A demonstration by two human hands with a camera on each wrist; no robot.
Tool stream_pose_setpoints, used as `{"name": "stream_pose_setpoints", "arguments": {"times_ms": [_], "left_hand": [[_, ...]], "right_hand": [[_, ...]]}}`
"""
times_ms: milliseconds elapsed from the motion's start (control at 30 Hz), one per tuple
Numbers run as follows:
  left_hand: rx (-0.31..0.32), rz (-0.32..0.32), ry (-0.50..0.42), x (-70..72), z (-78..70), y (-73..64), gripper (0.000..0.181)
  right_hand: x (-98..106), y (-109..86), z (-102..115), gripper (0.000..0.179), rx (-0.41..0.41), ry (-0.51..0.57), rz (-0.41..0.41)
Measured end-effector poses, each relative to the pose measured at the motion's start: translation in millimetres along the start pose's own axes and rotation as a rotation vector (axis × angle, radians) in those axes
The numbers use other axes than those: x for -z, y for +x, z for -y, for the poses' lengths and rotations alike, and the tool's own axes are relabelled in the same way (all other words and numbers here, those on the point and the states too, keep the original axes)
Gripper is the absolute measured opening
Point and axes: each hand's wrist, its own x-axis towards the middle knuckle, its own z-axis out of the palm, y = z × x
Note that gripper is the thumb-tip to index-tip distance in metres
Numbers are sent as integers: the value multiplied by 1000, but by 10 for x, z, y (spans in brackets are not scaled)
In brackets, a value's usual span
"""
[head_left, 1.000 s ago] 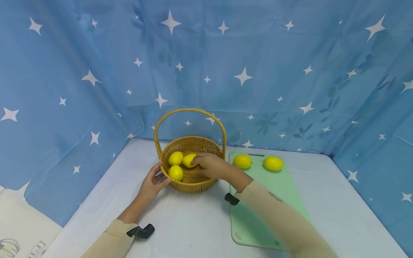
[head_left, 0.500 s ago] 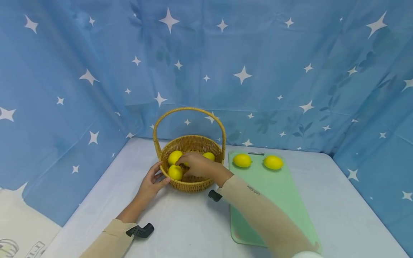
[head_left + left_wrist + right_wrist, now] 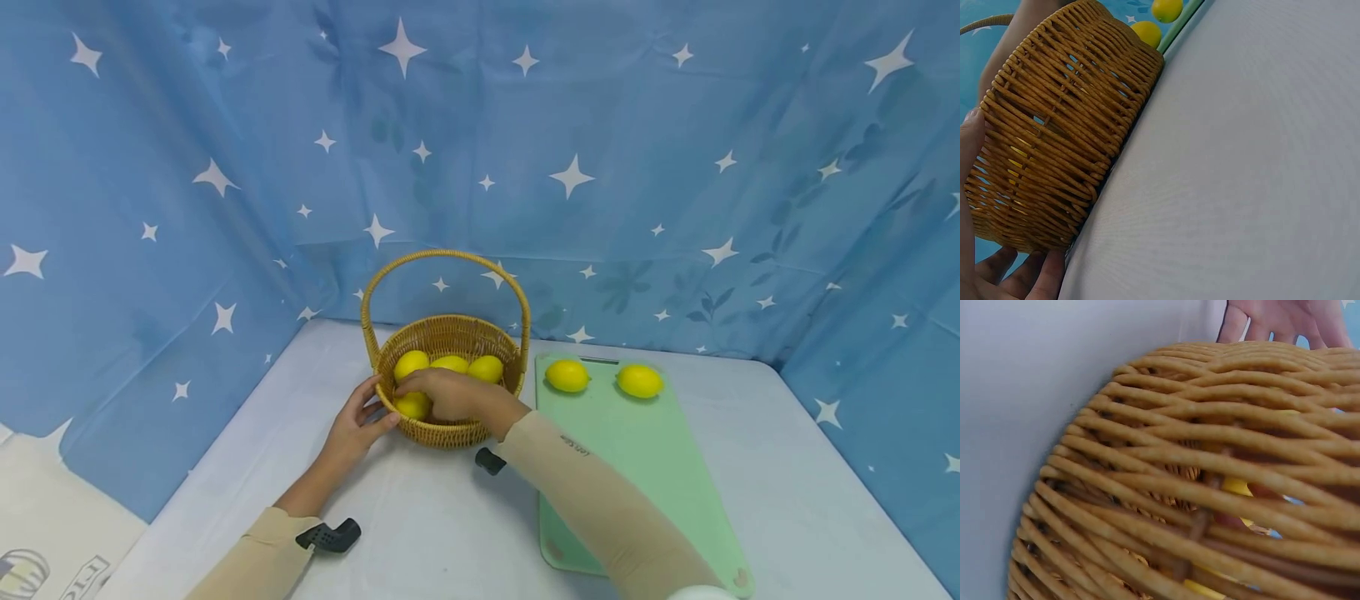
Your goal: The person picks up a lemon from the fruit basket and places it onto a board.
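Left hand [image 3: 351,433] lies against the outside of the wicker basket [image 3: 442,436] at its left front, fingers apart and loosely extended, thumb and fingertips touching the wall; right hand [image 3: 446,393] reaches inside the basket, fingers bent down over the front-left lemon [image 3: 414,407]; its thumb is hidden from me, so I cannot tell how wide the grasp is or whether it pinches that fruit. Behind that lemon, also within the basket, I see the back-left lemon [image 3: 412,363], then the middle lemon [image 3: 450,363], partly covered by the right hand, and the right-side lemon [image 3: 486,368] near the basket's right wall; the handle [image 3: 445,252] arches upright above them; my right wrist view is mostly weave, with yellow slivers through the gaps. Just right of the basket lies a green board [image 3: 637,442], bearing a nearer lemon [image 3: 567,376] and a farther lemon [image 3: 640,381], apart from each other; white cloth [image 3: 420,517] spreads beneath the basket; a blue starred curtain [image 3: 480,125] hangs behind it.
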Motion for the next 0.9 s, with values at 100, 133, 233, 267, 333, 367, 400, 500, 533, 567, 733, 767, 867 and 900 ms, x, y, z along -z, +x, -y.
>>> {"name": "stream_pose_setpoints", "arguments": {"times_ms": [100,133,233,267,333,367,400,500,533,567,733,767,867,900], "left_hand": [[2,2,-2,-1,6,1,75],[2,2,-3,-3,5,2,75],[6,1,-1,-4,7,4,75],[9,0,1,-3,9,6,75],[12,-1,5,0,15,11,75],[12,-2,7,2,19,14,75],[11,-1,8,2,21,16,75],[3,1,10,1,26,16,74],[-1,1,8,-1,24,14,74],[-4,2,9,-2,26,12,74],[-8,2,9,-6,20,-1,74],[-8,1,10,-6,21,-1,74],[-7,-1,12,-7,23,-4,74],[-7,-3,13,-7,25,-4,74]], "right_hand": [[-4,-17,-13,61,-20,-45,-10],[-3,-24,-19,59,-30,-53,-11],[1,-41,-34,56,-57,-66,-12],[1,-44,-39,56,-63,-69,-12],[0,-52,-46,57,-78,-70,-9],[-3,-53,-49,57,-83,-75,-8],[-6,-52,-53,57,-87,-80,-9],[-19,-48,-65,55,-94,-81,-16],[-25,-45,-70,53,-97,-78,-19],[-30,-44,-75,52,-100,-73,-22],[-49,-69,-111,51,-123,-42,-38],[-48,-79,-117,51,-124,-42,-43],[-31,-126,-129,53,-121,-46,-69],[-23,-146,-134,53,-115,-48,-79]]}}
